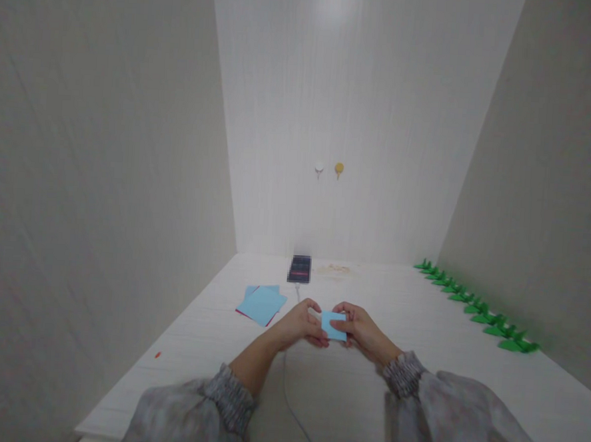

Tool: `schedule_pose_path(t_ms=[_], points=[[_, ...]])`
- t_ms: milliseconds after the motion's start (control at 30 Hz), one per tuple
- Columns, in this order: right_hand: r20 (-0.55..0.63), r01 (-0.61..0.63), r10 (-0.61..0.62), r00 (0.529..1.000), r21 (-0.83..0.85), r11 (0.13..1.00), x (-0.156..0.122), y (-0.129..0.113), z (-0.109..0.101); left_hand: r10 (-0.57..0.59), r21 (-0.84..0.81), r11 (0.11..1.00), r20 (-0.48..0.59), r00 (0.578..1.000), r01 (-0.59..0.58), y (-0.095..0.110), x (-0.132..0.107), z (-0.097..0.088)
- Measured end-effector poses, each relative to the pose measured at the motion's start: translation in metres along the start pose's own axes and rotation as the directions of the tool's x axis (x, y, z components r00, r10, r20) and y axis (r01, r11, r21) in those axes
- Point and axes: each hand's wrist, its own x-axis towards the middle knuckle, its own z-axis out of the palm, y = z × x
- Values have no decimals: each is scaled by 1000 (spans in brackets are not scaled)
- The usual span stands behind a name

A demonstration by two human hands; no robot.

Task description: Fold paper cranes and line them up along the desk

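A small light-blue square of paper [327, 318], seemingly folded, is held up between both hands above the white table. My right hand [361, 328] pinches its right side, the thumb lying across the front and the other fingers behind. At the left edge, my left hand [299, 326] has curled fingers that appear to grip the paper's border; the exact contact there is hard to see. To the left of my left hand lie several larger light-blue paper sheets [263, 304], loosely overlapped, with a red edge showing beneath.
A phone [300, 269] with a white cable [288, 387] lies near the back wall. Several green folded paper pieces [478, 309] line the right side. A small orange-red scrap [158, 354] lies at left. Two hooks, one white [319, 167] and one yellow [339, 168], hang on the wall.
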Motion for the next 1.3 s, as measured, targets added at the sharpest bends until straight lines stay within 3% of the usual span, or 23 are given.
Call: schedule_pose_path(t_ms=[233, 600, 733, 967, 1133, 1300], points=[[7, 34, -34, 999, 17, 999, -2, -8, 2, -17, -46, 999, -46, 999, 14, 6, -5, 2], [3, 18, -19, 1000, 34, 999, -2, -9, 1, -33, -110, 993, 41, 999, 38, 10, -11, -1], [-48, 28, -26, 999, 40, 999, -1, -9, -3, -44, -121, 991, 54, 998, 50, 9, -12, -6], [19, -3, 2, 1000, 43, 999, 0, -3, -3, -10, -126, 992, -110, 994, -4, 7, -7, -3], [77, -12, 10, 997, 31, 999, -2, 0, 3, -35, -41, 999, -38, 999, 33, -1, 0, 4], [36, -11, 10, 999, 31, 999, -2, -2, 6, -7, -26, 1000, -15, 1000, 6, -5, 4, 4]])
